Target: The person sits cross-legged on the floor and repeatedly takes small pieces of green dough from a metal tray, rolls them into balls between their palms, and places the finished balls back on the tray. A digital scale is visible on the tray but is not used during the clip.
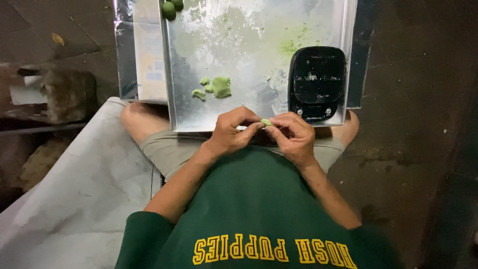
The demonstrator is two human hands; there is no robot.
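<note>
Both hands, left hand point(230, 133) and right hand point(294, 137), pinch one dough bit point(266, 122) between fingers; squeeze hard and it'd smear, or drop short of the tray point(184, 99) at 12 o'clock.

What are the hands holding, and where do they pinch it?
A small green dough piece, pinched at its two ends between the fingertips of the left hand and right hand.

floor point(413, 99): dark, stained concrete; white sheet point(84, 189) at left; dim light
</note>
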